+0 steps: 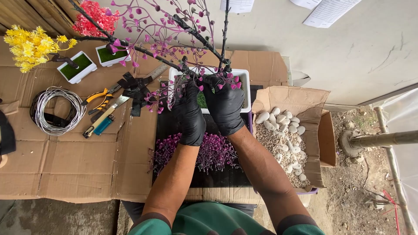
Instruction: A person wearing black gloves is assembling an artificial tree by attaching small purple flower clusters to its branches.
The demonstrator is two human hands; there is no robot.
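i had both hands in black gloves wrapped around the base of the purple tree [174, 26], just where its dark trunk went down into the white pot [242, 80]. the left hand [190, 114] gripped the trunk from nine o'clock and the right hand [225, 106] pressed in from three o'clock, fingers curled tight on it. the tree stood roughly upright in the pot, its branches spreading toward twelve o'clock, and i could see a bit of green at the foot between my hands. i judged the planting about half done: the tree was seated but i was holding it up, and no stones lay in the pot as far as i could see. at four o'clock the box of white pebbles [283, 126] sat open, and a heap of loose purple sprigs [213, 152] lay on the surface at six o'clock. at ten o'clock two finished small trees, yellow [30, 45] and red [96, 17], stood in their pots, with pliers [101, 96] and a wire coil [55, 109] nearby.
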